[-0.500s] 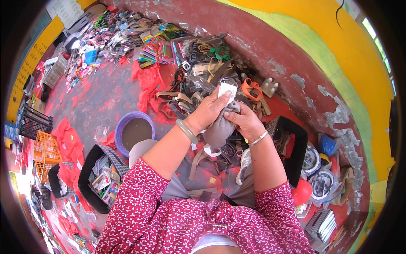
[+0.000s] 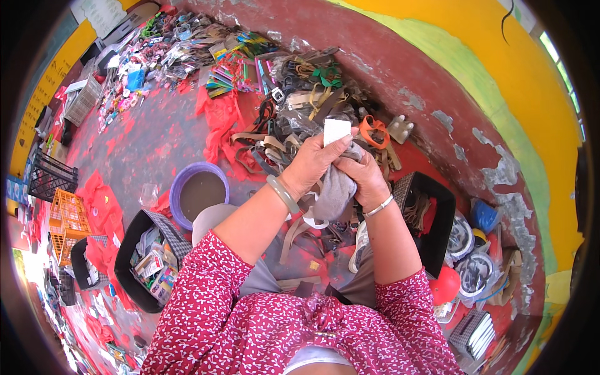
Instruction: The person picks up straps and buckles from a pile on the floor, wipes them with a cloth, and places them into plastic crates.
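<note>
While left hand (image 2: 312, 161) and right hand (image 2: 366, 180) sit close together in the head view, work seems midway; left clamped on a white card (image 2: 337, 129), right on a grey cloth (image 2: 334, 194) hanging just below it; neither set down yet; cloth soft, crumpled; card flat, oblong; straps (image 2: 274, 144) beyond ribbon-like, tangled; basin (image 2: 174, 195) to the left round, purple-rimmed.

The left hand (image 2: 314, 161) pinches a white card (image 2: 337, 130); the right hand (image 2: 367, 178) grips a grey cloth (image 2: 335, 194) just below. Straps (image 2: 273, 144) lie heaped along the floor's (image 2: 150, 140) wall edge, a purple bucket (image 2: 175, 195) beside the left knee (image 2: 210, 220).
</note>
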A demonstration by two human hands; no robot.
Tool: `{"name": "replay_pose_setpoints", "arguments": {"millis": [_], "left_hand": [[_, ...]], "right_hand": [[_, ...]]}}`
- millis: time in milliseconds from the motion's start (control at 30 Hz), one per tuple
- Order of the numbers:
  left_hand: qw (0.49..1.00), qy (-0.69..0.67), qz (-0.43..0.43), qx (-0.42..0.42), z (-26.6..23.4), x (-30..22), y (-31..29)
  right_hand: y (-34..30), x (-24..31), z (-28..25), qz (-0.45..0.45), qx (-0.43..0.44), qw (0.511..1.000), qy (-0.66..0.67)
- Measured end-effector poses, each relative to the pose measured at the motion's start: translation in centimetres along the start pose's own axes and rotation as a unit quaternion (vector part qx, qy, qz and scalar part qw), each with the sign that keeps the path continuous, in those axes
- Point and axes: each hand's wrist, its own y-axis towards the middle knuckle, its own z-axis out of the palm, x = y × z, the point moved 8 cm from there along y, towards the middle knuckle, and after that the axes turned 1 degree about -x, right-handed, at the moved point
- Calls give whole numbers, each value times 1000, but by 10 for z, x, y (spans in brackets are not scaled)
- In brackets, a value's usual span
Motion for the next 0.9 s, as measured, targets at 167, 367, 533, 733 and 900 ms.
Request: {"name": "replay_pose_setpoints", "arguments": {"millis": [167, 367, 533, 733, 900], "left_hand": [[998, -57, -13, -29, -4, -1, -1], [997, -16, 31, -72, -20, -5, 1], [991, 52, 70, -102, -30, -5, 4], [988, 66, 60, -125, -32, 0, 5], [983, 92, 70, -139, -32, -3, 5]], "right_hand": [[4, -7, 6, 57, 15, 998, 19], [1, -18, 10, 136, 27, 990, 38], [-4, -26, 8, 158, 6, 987, 9], [-12, -32, 8, 188, 48, 980, 46], [-18, -32, 9, 185, 34, 982, 29]]}}
